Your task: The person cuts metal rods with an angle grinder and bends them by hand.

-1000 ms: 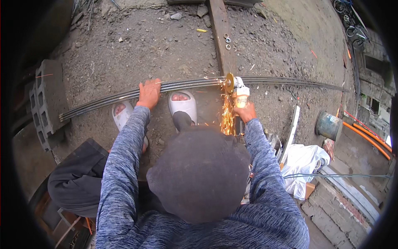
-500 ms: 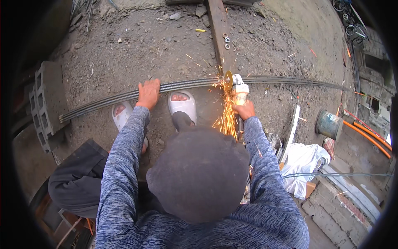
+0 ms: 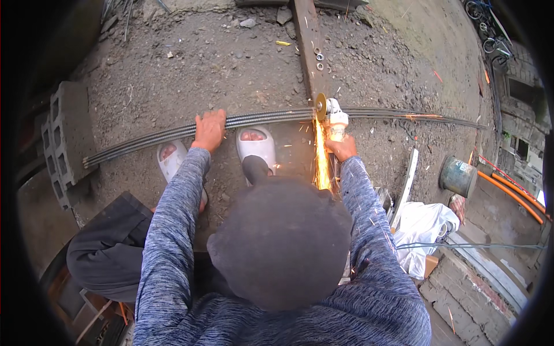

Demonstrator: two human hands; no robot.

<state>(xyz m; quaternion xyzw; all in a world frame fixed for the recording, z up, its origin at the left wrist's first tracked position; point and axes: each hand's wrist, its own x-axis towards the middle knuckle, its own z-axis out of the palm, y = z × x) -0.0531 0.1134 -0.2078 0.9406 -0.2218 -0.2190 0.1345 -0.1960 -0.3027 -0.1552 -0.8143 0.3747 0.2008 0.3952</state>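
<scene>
My left hand point(image 3: 210, 130) grips a bundle of several ribbed steel rods point(image 3: 144, 142), which crosses the view and lies over a wooden beam point(image 3: 306, 40). My right hand point(image 3: 341, 147) is closed on an angle grinder point(image 3: 336, 119) whose gold disc point(image 3: 321, 106) sits on the rods at the beam. Bright sparks point(image 3: 321, 167) pour from the cut down toward me. A white sandal on each of my feet point(image 3: 257, 144) shows under and beside the rods. My dark cap point(image 3: 277, 242) hides the lower middle.
Concrete hollow blocks point(image 3: 75, 132) stand at left. Small metal rings point(image 3: 319, 57) lie on the beam. At right are a metal container point(image 3: 456, 172), orange pipes point(image 3: 508, 196), a white strip point(image 3: 404, 190), a white sack point(image 3: 427, 230) and cables. Bicycles point(image 3: 485, 29) are at the upper right edge.
My hands and the grinder stay almost in place. The sparks have narrowed from a scattered spray into a brighter, straighter stream, with a few streaks now along the rods on the right.
</scene>
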